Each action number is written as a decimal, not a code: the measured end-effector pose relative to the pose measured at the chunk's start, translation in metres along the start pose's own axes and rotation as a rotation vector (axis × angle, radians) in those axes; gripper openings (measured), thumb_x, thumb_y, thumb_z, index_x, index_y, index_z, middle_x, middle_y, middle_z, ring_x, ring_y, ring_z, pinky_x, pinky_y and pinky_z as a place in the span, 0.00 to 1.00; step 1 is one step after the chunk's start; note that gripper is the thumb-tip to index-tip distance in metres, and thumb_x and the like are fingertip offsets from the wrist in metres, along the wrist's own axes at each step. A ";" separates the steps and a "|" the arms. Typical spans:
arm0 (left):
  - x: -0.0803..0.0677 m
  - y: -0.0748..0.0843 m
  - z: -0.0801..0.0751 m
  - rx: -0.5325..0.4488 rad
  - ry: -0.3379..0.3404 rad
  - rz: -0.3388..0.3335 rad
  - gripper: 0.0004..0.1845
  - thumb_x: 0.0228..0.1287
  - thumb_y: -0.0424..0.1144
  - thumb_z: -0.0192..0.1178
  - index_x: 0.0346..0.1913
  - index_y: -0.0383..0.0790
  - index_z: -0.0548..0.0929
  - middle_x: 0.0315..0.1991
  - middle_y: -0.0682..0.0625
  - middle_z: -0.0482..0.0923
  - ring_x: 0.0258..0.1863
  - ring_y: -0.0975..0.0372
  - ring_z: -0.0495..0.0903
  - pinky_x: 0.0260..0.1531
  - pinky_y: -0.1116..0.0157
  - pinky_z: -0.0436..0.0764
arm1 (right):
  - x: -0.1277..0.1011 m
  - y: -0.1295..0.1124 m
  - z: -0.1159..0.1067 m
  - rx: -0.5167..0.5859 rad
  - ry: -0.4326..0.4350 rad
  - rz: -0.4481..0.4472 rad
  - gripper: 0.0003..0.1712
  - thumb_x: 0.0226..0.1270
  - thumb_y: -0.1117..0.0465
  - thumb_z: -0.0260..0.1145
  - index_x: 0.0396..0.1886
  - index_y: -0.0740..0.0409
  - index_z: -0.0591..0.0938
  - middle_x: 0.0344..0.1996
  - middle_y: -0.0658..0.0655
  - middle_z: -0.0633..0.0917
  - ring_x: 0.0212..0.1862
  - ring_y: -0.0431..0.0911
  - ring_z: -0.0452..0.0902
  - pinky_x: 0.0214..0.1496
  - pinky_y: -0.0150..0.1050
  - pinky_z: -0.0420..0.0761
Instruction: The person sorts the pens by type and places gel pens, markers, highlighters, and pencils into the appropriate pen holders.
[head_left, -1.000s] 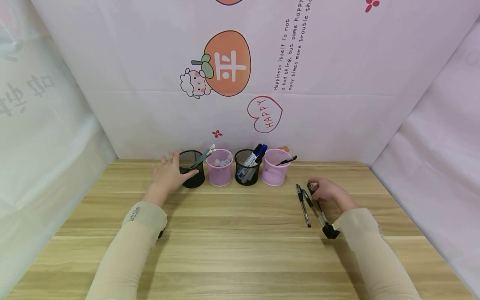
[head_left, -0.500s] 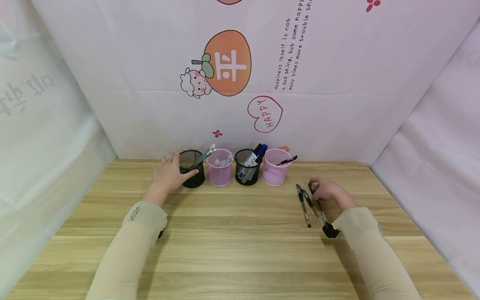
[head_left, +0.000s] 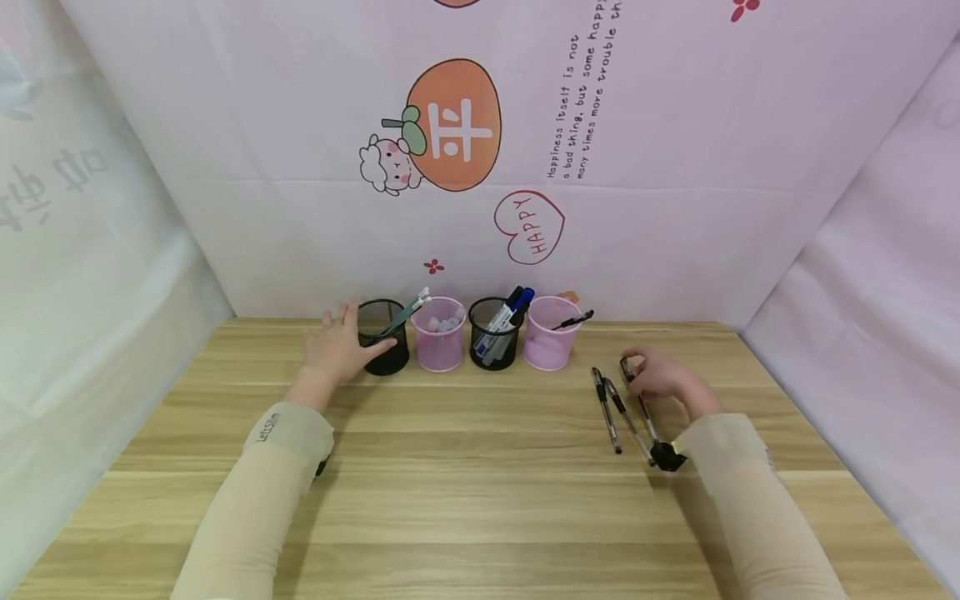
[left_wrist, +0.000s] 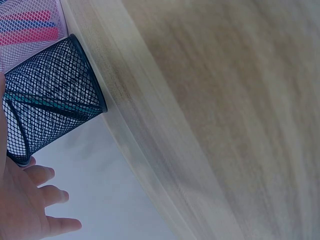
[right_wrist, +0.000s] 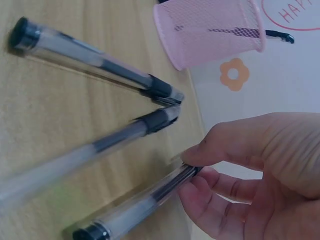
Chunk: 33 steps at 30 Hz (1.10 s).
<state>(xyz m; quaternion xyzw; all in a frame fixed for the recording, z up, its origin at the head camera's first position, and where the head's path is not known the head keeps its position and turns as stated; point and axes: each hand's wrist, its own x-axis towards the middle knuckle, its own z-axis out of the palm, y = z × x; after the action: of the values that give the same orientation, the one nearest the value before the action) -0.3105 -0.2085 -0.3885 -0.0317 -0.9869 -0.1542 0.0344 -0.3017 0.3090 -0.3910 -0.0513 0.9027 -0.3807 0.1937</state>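
Observation:
My left hand [head_left: 341, 346] rests with straight fingers against the left side of a black mesh cup [head_left: 384, 340], which holds a green pen. In the left wrist view the cup [left_wrist: 50, 105] sits just above my fingers [left_wrist: 40, 200]. My right hand [head_left: 662, 377] pinches the far end of a clear pen with black trim [head_left: 639, 402] that lies on the wooden table [head_left: 465, 483]. In the right wrist view my thumb and fingers [right_wrist: 200, 155] close on that pen [right_wrist: 140, 205]. Two more clear pens [head_left: 606, 408] [head_left: 627, 418] lie just left of it.
A row of cups stands at the table's back edge: a pink cup [head_left: 438, 333] with pastel items, a black mesh cup [head_left: 493, 335] with blue-capped markers, and a pink cup [head_left: 550, 335] with a black pen. Printed cloth walls enclose the back and both sides.
My right hand has shifted slightly right and away with the pen's end between its fingers. The left hand has stayed against the black cup.

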 end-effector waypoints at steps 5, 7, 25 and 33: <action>0.001 -0.001 0.000 0.000 0.004 0.000 0.58 0.68 0.70 0.55 0.82 0.33 0.43 0.80 0.31 0.45 0.77 0.31 0.42 0.66 0.25 0.47 | -0.004 -0.006 -0.008 0.026 0.010 -0.007 0.48 0.60 0.77 0.64 0.77 0.75 0.51 0.42 0.65 0.73 0.35 0.48 0.75 0.41 0.45 0.86; 0.001 -0.001 0.000 0.003 0.004 0.000 0.58 0.68 0.70 0.55 0.82 0.33 0.43 0.80 0.31 0.45 0.77 0.31 0.42 0.66 0.25 0.47 | -0.005 -0.007 -0.011 0.040 0.012 -0.009 0.48 0.62 0.77 0.64 0.78 0.74 0.50 0.46 0.67 0.72 0.42 0.52 0.76 0.46 0.48 0.87; 0.002 -0.003 0.002 0.015 0.001 -0.002 0.59 0.67 0.73 0.53 0.83 0.34 0.43 0.81 0.32 0.46 0.77 0.31 0.42 0.66 0.25 0.46 | -0.002 -0.026 -0.026 0.158 0.071 -0.099 0.46 0.67 0.77 0.60 0.81 0.69 0.49 0.54 0.71 0.70 0.43 0.51 0.78 0.48 0.48 0.87; 0.003 -0.003 0.002 0.021 0.000 -0.002 0.60 0.66 0.75 0.52 0.83 0.35 0.43 0.81 0.32 0.46 0.77 0.31 0.42 0.66 0.25 0.47 | -0.006 -0.040 -0.028 0.180 0.116 -0.155 0.47 0.67 0.78 0.61 0.81 0.68 0.50 0.60 0.78 0.67 0.45 0.53 0.80 0.46 0.44 0.87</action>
<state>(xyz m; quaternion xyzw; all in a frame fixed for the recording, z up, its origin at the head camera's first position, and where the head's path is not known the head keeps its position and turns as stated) -0.3138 -0.2104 -0.3914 -0.0306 -0.9885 -0.1441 0.0344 -0.3091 0.3009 -0.3431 -0.0815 0.8678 -0.4764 0.1151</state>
